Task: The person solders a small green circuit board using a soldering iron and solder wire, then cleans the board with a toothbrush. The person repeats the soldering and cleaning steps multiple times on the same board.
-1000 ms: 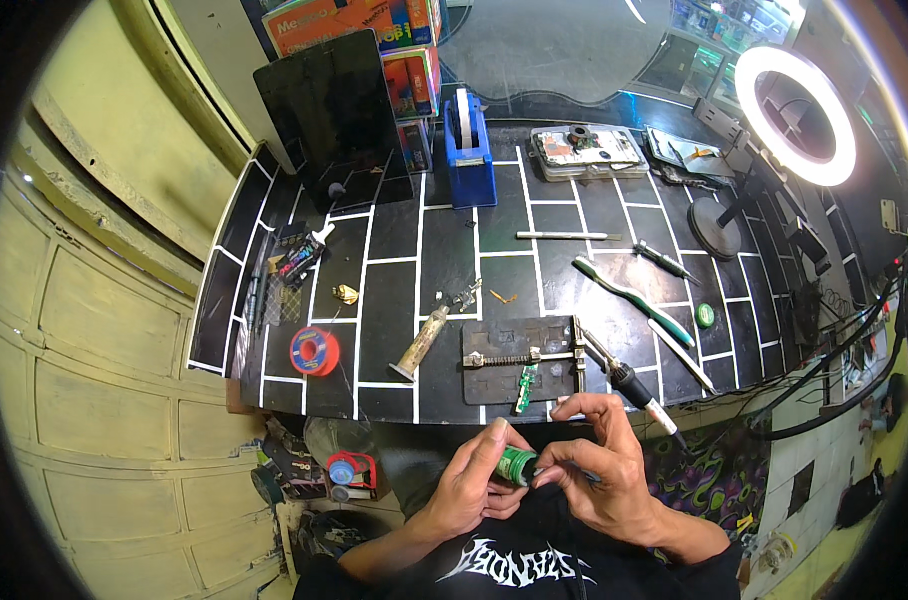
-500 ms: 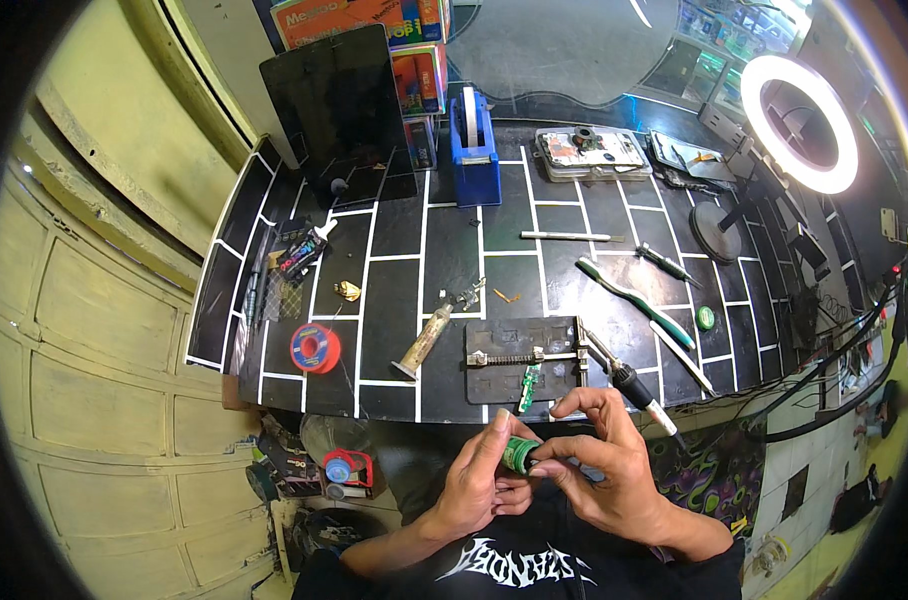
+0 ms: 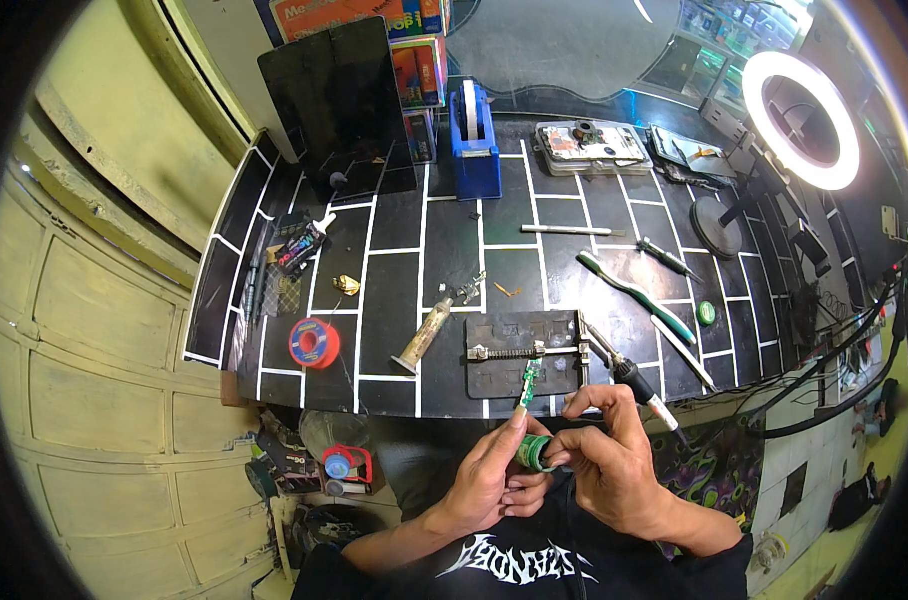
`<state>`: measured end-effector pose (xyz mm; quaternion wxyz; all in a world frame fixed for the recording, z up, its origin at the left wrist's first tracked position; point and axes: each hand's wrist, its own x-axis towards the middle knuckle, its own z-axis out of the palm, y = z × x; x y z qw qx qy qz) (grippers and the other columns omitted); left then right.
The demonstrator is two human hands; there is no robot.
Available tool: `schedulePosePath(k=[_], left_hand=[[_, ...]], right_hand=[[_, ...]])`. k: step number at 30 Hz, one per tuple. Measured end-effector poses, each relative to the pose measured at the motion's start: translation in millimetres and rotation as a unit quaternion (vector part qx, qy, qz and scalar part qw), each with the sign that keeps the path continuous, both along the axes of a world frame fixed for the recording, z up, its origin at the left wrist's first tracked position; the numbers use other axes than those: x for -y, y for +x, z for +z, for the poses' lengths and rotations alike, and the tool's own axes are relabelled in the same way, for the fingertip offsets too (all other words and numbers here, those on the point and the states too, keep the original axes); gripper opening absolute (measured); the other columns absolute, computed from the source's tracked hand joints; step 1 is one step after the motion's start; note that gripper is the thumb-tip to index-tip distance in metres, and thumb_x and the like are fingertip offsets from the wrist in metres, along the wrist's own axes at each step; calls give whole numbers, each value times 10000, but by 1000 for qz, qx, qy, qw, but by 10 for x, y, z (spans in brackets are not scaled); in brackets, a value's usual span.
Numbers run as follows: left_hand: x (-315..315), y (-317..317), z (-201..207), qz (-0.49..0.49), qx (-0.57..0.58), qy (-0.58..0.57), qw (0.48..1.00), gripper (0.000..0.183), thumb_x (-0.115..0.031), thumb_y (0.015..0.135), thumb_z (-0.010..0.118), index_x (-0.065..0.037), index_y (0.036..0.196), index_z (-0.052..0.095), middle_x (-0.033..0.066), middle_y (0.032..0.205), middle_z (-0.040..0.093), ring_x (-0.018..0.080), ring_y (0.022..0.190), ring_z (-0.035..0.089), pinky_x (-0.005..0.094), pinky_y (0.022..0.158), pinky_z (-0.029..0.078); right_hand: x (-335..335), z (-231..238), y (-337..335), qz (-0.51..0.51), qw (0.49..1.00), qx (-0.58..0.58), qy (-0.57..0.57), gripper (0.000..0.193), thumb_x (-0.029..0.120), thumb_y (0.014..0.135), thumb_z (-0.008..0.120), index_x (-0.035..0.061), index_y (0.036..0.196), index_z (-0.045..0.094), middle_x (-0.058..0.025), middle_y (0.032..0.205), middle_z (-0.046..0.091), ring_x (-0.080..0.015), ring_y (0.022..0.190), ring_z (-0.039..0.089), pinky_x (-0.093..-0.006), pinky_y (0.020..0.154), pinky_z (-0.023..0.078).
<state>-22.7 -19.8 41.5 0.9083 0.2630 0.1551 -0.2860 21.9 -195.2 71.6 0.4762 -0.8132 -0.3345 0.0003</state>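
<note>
My left hand [image 3: 489, 480] and my right hand [image 3: 604, 455] meet below the near edge of the black bench [image 3: 454, 260], close to my chest. Both grip a small green round spool [image 3: 532, 452]: the left cups it from the side, the right pinches at it with thumb and fingers. Just above the hands, a small green circuit board [image 3: 527, 385] sticks out over the bench edge from a metal board holder [image 3: 524, 352]. A soldering iron [image 3: 624, 372] lies right beside the right hand.
On the bench lie a red solder reel [image 3: 315, 343], a syringe [image 3: 424, 333], a green-handled brush [image 3: 636, 296], a blue tape dispenser [image 3: 475, 140], a dark tablet [image 3: 336, 100], a parts tray [image 3: 592, 148] and a lit ring light [image 3: 801, 120]. Cables hang at the right.
The hands stay together at the bench edge with the green spool. The right fingers shift slightly on it. Nothing on the bench has moved.
</note>
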Motion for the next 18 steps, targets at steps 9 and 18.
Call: schedulePosePath(k=[9, 18], left_hand=[[-26, 4, -65, -19, -6, -65, 998, 442, -525, 1103, 344, -123, 1149, 521, -25, 624, 280, 72, 444, 252, 243, 408, 241], [-6, 20, -78, 51, 71, -86, 992, 366, -422, 1117, 370, -95, 1231, 489, 68, 798, 490, 173, 647, 514, 332, 583, 463]], right_hand=[[-32, 77, 38, -6, 998, -38, 42, 207, -119, 832, 694, 3, 980, 616, -192, 1133, 525, -317, 1030, 575, -380, 862, 501], [-57, 314, 95, -6, 993, 104, -48, 263, -78, 848, 710, 6, 1057, 574, -165, 1028, 649, -327, 894, 632, -397, 788, 505]])
